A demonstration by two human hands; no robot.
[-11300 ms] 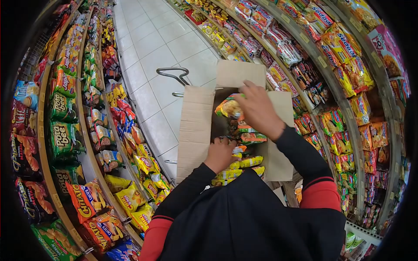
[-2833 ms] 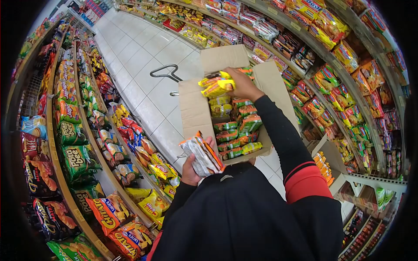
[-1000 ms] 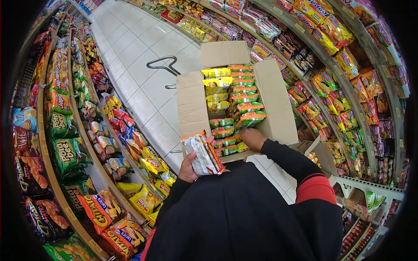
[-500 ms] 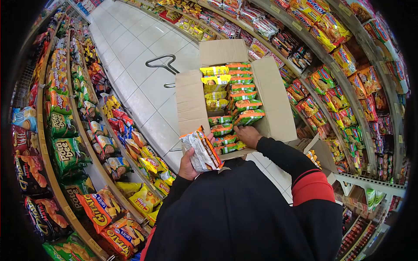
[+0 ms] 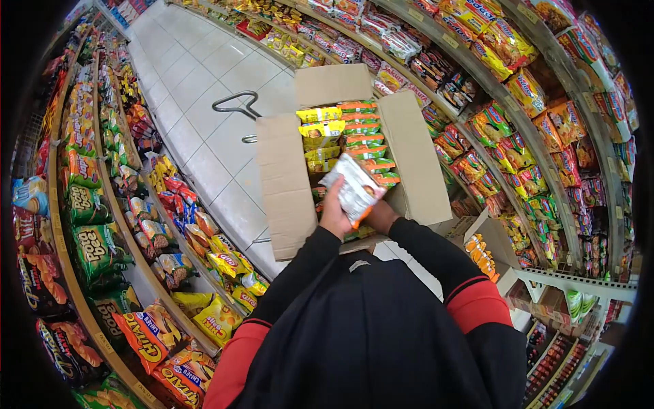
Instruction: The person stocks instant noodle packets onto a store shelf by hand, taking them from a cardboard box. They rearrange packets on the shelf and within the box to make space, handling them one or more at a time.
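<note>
An open cardboard box (image 5: 286, 184) stands before me, with yellow instant noodle packets (image 5: 321, 129) in its left row and green-and-orange noodle packets (image 5: 364, 140) in its right row. My left hand (image 5: 334, 217) is closed around a noodle packet (image 5: 353, 189) with a silvery-white back and orange edges, held over the near half of the box. Just behind that packet is my right hand (image 5: 383, 218), low at the near right part of the box. The packet covers its fingers, so what they hold or touch is hidden.
Shelves of snack bags (image 5: 99, 245) line the left side, and shelves of noodle packets (image 5: 504, 44) curve along the right. A bent metal handle (image 5: 235, 102) rises beyond the box, above the tiled floor (image 5: 184, 75). Another open carton (image 5: 501, 238) with orange packets is at the right.
My left hand has moved right and up, bringing the packet from the box's near left corner to above its contents. My right hand, visible among the packets before, is now partly covered.
</note>
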